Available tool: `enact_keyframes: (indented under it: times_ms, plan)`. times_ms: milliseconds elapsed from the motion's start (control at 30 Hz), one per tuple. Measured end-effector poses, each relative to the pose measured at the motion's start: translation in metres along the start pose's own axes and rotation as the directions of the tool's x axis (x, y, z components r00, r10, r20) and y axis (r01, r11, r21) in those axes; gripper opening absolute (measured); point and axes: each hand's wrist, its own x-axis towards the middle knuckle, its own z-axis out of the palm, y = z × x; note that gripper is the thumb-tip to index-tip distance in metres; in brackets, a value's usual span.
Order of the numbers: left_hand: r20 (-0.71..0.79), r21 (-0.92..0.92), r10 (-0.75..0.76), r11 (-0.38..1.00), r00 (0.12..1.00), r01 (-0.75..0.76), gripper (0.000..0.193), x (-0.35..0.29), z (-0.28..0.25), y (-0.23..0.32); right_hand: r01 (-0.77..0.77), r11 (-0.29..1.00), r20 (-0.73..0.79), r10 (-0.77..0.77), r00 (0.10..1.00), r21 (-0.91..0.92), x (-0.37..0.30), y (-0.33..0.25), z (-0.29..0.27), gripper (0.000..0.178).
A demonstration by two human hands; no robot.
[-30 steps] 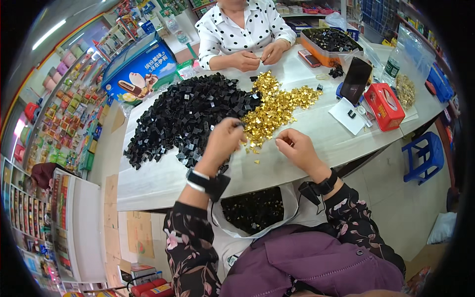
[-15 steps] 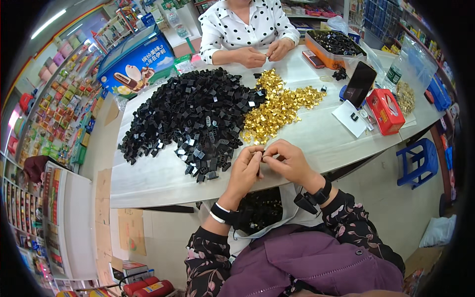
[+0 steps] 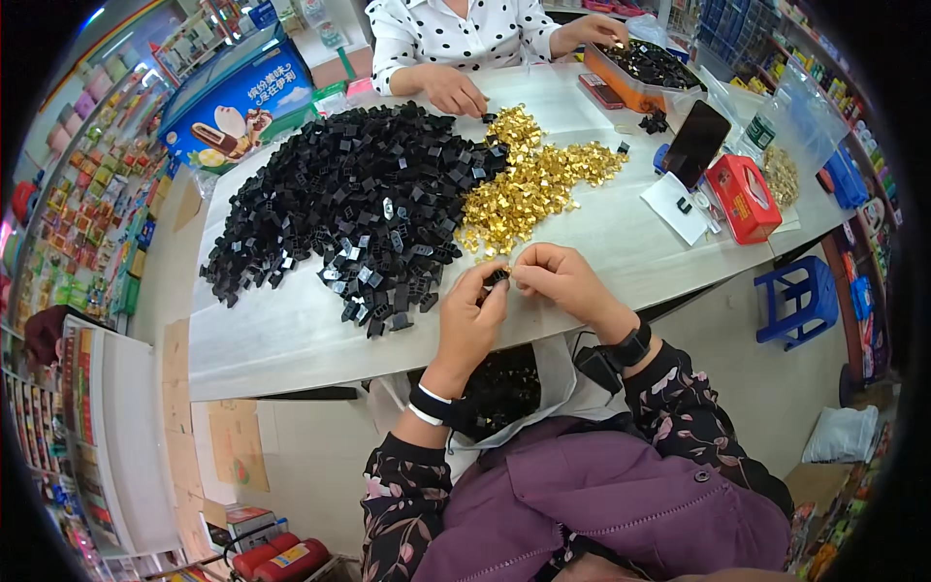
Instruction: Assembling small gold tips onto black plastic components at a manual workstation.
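My left hand [image 3: 465,325] pinches a small black plastic piece [image 3: 496,277] above the table's near edge. Against it, the fingertips of my right hand [image 3: 565,283] close on a tiny gold-coloured metal piece [image 3: 509,271], partly hidden by the fingers. Just beyond my hands spreads a heap of small gold metal pieces [image 3: 529,194]. To its left lies a much larger heap of black plastic pieces [image 3: 335,194], touching the gold one. On my lap, below my wrists, an open pale bag [image 3: 560,373] holds many black pieces with gold specks.
Across the table [image 3: 291,349] a person in a dotted shirt [image 3: 465,39] has one hand near the heaps and one at an orange box [image 3: 630,82] of black pieces. At the right are a phone [image 3: 696,144], a red tissue box [image 3: 742,199] and a blue stool [image 3: 800,301].
My view has shifted slightly. The black piece now shows between my fingers. The other person's hands have parted, one moving to the orange box, the other down beside the gold heap.
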Motion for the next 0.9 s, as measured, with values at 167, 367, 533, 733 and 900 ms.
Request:
enact_keyframes:
  times_ms: [167,367,533,733,900]
  plan:
    - [0.030,0.058,0.035,0.998,0.999,-0.037,0.023,-0.005,0.001,0.003,-0.169,0.985,0.069,0.167,0.984,0.023,0.000,-0.002,-0.007,0.012]
    - [0.086,0.260,0.224,0.936,0.971,-0.239,0.024,-0.006,0.001,-0.002,-0.154,0.982,0.053,0.160,0.986,-0.110,-0.009,-0.002,-0.009,0.015]
    - [0.104,0.307,0.262,0.909,0.959,-0.282,0.025,-0.006,-0.003,0.006,-0.164,0.976,0.083,0.176,0.981,-0.142,-0.009,-0.005,-0.009,0.017]
    - [0.089,0.226,0.317,0.917,0.944,-0.329,0.024,-0.007,-0.002,0.002,-0.164,0.986,0.054,0.166,0.985,-0.034,-0.003,-0.010,-0.001,0.021]
    - [0.037,0.201,0.248,0.947,0.968,-0.250,0.024,-0.008,-0.003,-0.006,-0.180,0.982,0.066,0.183,0.981,-0.050,0.000,-0.004,0.003,0.021]
